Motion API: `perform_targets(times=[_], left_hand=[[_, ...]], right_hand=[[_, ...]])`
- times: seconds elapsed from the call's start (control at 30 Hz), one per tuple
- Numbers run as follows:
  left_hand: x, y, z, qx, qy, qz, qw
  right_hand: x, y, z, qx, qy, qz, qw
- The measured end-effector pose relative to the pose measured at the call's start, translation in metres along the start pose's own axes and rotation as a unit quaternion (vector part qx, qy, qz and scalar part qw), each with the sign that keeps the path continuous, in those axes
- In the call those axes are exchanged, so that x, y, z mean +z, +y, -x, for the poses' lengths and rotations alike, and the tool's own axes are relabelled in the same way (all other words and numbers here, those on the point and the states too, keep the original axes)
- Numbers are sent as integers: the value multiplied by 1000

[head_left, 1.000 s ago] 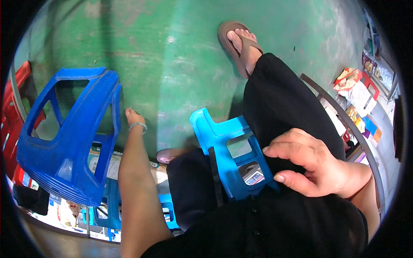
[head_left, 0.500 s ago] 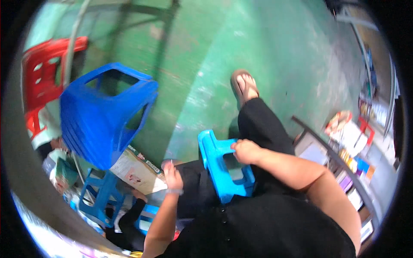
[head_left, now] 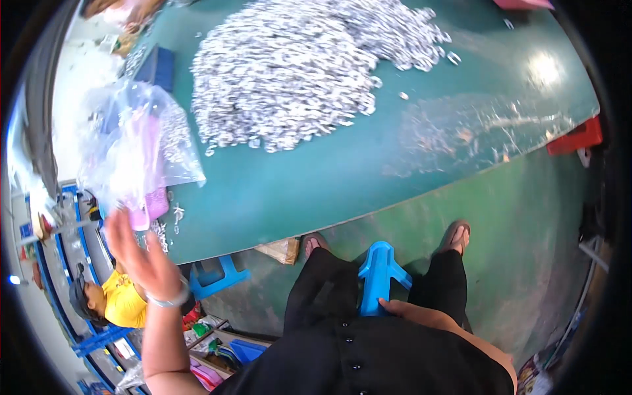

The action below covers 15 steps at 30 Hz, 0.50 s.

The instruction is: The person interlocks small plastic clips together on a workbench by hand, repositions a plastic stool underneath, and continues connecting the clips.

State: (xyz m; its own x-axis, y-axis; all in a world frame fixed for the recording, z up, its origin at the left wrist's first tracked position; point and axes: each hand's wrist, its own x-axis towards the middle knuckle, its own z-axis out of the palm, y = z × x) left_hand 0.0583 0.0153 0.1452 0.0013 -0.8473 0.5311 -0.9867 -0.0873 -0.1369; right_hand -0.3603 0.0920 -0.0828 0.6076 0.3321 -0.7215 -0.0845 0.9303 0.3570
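Observation:
My left hand [head_left: 141, 257] is raised at the table's left corner with its fingers apart, and nothing shows in it. Just beyond it are a pink basket [head_left: 157, 203] and a clear plastic bag [head_left: 181, 148] with small pieces inside. My right hand [head_left: 401, 309] holds the near end of a light blue plastic stool [head_left: 378, 270] between my legs; its thumb shows, the other fingers are mostly hidden. In front of me, a large heap of small, shiny, silver-white ring-like pieces [head_left: 283, 79] lies on the green table [head_left: 276, 204].
A person in a yellow shirt [head_left: 125, 299] is at the left, near another blue stool [head_left: 220, 276]. A cardboard box [head_left: 283, 250] sits under the table edge. At the far left stands a dark blue bin [head_left: 158, 68]. A red container [head_left: 576, 136] is by the right corner.
The view has swung from the floor and chairs to the table. My left hand has risen toward the plastic bag. The stool now points forward between my legs, my right hand still at it.

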Motion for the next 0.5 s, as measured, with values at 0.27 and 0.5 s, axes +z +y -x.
perform_targets(times=[0.27, 0.5], left_hand=[[27, -144, -73, -163, -206, 170, 950], [24, -60, 55, 68, -208, 284, 934]], right_hand=[[118, -44, 34, -36, 114, 134, 984], [141, -95, 4, -94, 148, 176, 969]])
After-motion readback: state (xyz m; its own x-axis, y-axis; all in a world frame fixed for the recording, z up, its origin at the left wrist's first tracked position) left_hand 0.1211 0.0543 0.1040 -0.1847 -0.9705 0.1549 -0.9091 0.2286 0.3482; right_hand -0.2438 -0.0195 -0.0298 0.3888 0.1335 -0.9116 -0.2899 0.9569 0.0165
